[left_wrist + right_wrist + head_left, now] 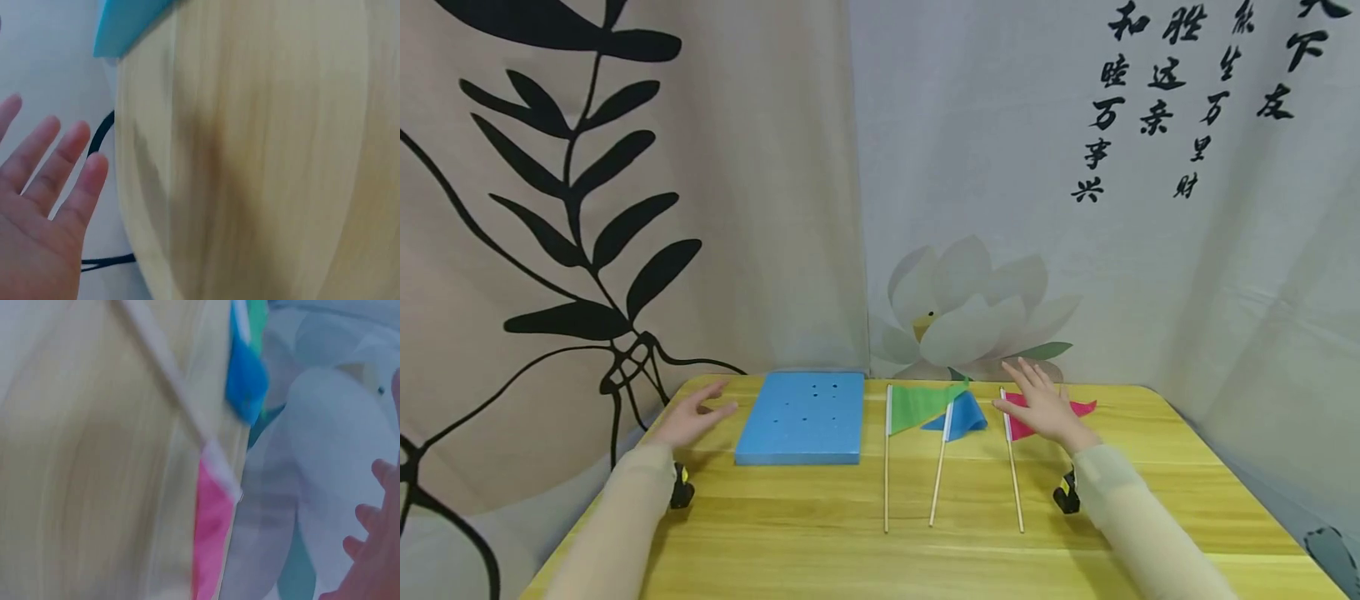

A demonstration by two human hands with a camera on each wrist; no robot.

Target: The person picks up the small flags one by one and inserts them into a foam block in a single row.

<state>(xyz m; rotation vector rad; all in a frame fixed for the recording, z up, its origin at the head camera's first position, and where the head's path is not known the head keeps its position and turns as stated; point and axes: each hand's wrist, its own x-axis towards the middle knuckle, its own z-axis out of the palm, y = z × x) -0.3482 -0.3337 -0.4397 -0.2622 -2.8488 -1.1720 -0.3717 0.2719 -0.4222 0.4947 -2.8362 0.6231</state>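
In the head view my left hand (pixel 691 417) hovers left of a flat blue board (pixel 805 421) dotted with small holes. Its fingers are extended and hold nothing, as the left wrist view also shows. Over the pink flag (pixel 1017 428) my right hand (pixel 1043 404) is spread, covering part of the cloth. A green flag (pixel 917 407) and a blue flag (pixel 962 417) lie side by side between board and pink flag, the green tip meeting the blue cloth. Each flag has a thin wooden stick pointing toward me.
The wooden table (pixel 790 533) has rounded far corners. Right behind it hangs a curtain (pixel 775 208) printed with dark leaves, a lotus and black characters. A black device sits at each wrist.
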